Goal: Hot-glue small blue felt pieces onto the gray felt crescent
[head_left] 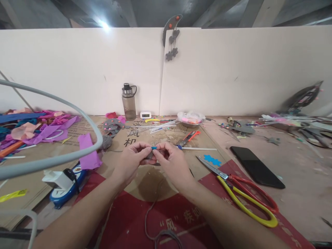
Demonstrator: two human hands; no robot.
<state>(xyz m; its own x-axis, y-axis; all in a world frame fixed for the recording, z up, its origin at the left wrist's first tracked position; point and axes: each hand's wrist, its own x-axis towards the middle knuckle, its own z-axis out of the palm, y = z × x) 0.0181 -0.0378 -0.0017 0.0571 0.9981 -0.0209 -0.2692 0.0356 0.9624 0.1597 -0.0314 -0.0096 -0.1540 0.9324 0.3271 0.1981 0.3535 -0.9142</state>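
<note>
My left hand (133, 160) and my right hand (175, 162) meet over the middle of the table, thumbs and fingers pinched together. Between the fingertips shows a small blue piece (154, 148), mostly covered. Something grey (149, 156) is just below it, largely hidden by the fingers. Grey yarn (147, 211) hangs below the hands and coils toward the front edge. To the right lie a flat blue star-shaped cutout (212, 160) and scissors (228, 177) with one red and one yellow handle. An orange utility knife (190, 137) rests beyond my right hand.
A black phone (255, 166) lies at the right. Behind are a bottle (129, 107), a small digital clock (145, 115) and a plastic-wrapped dish (192, 119). Colourful felt scraps (38, 129), a blue power strip (66, 192) and a looping grey tube (88, 119) occupy the left.
</note>
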